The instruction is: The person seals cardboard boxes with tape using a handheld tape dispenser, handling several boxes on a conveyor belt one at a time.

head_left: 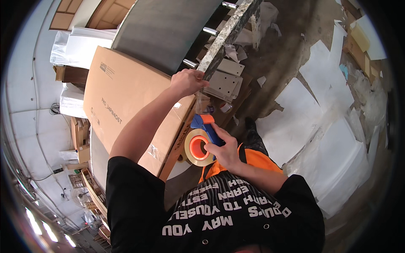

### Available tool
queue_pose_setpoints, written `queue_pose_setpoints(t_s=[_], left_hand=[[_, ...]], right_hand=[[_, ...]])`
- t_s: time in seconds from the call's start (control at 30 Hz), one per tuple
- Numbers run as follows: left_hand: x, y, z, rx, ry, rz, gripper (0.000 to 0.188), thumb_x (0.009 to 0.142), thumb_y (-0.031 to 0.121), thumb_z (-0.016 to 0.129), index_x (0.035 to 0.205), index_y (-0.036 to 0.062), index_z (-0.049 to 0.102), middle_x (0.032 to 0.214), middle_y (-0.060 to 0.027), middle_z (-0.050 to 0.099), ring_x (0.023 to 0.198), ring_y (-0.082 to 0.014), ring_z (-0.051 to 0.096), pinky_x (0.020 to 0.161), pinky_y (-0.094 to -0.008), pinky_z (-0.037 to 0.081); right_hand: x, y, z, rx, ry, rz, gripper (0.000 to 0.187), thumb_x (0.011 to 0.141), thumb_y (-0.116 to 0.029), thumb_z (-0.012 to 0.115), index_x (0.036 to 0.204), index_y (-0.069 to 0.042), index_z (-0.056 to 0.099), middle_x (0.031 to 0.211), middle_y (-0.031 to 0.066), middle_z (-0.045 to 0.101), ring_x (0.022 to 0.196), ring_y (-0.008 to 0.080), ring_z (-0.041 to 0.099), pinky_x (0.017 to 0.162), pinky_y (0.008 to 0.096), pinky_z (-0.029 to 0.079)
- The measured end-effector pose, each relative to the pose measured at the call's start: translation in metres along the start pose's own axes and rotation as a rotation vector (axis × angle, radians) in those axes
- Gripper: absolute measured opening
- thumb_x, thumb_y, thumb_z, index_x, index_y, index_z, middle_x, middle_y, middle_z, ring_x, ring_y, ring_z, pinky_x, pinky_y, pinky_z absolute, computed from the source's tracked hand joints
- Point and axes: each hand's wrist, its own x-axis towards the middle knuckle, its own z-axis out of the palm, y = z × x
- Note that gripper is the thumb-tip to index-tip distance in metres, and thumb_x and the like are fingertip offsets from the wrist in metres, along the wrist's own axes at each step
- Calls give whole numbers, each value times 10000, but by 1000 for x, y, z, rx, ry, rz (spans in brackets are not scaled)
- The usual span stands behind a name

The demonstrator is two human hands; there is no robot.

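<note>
A large brown cardboard carton (126, 90) lies to my left on a dark conveyor belt. My left hand (187, 82) is at its far right corner, fingers closed on what looks like the end of a clear strip of packing tape (199, 100). That strip runs down along the carton's edge toward a tape dispenser (213, 134) with a blue body and an orange top. My right hand (226, 150) is wrapped around the dispenser's blue handle. A thick roll of tape (190, 153) on an orange hub sits on the dispenser, close beside the carton's side.
The conveyor's worn metal side rail (228, 38) with rollers runs beyond the carton. White sheets (295, 107) and clear plastic film litter the floor at right. Flat perforated pieces (225, 82) lie below the rail. White wrapped stacks (82, 48) stand across the conveyor.
</note>
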Motion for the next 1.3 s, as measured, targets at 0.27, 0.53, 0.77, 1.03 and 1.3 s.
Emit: queue_pose_setpoints(t_s=[0.27, 0.53, 0.77, 1.03, 1.3], left_hand=[[-2, -11, 0, 382, 55, -135, 454, 717, 498, 826, 994, 167, 684, 1069, -53, 714, 1007, -250, 679, 839, -400, 528], [-27, 9, 14, 421, -353, 397, 294, 902, 380, 606, 1137, 238, 709, 1147, -53, 708, 1032, -266, 698, 858, -405, 558], [-29, -38, 36, 511, -280, 646, 289, 946, 453, 573, 1165, 332, 716, 878, -1, 747, 785, -272, 716, 661, -427, 543], [-130, -62, 58, 1117, 118, 961, 406, 890, 299, 645, 1290, 232, 669, 1523, 102, 482, 1533, -256, 212, 1278, -462, 32], [-282, -157, 108, 1103, -64, 1122, 302, 908, 384, 575, 1147, 311, 744, 1394, 122, 596, 1516, -265, 258, 1273, -503, 58]], right_hand=[[20, 13, 33, 39, -103, 128, 774, 699, -129, 722, 1411, 82, 503, 1319, 193, 615, 1174, 184, 588, 1011, 270, 429], [22, 38, 47, -22, -4, -7, 773, 650, -196, 725, 1373, 26, 565, 1092, 174, 665, 963, 195, 650, 892, 255, 477], [0, 59, 67, 55, -29, 68, 802, 660, -241, 742, 1389, 27, 542, 1041, 186, 687, 908, 150, 655, 846, 264, 499], [-148, 158, 181, -122, -262, 52, 774, 623, -291, 752, 1344, -40, 619, 926, 176, 739, 805, 137, 684, 792, 265, 519], [-230, 208, 242, -167, -127, 50, 746, 628, -180, 794, 1344, -48, 628, 924, 61, 738, 863, 51, 620, 845, 227, 490]])
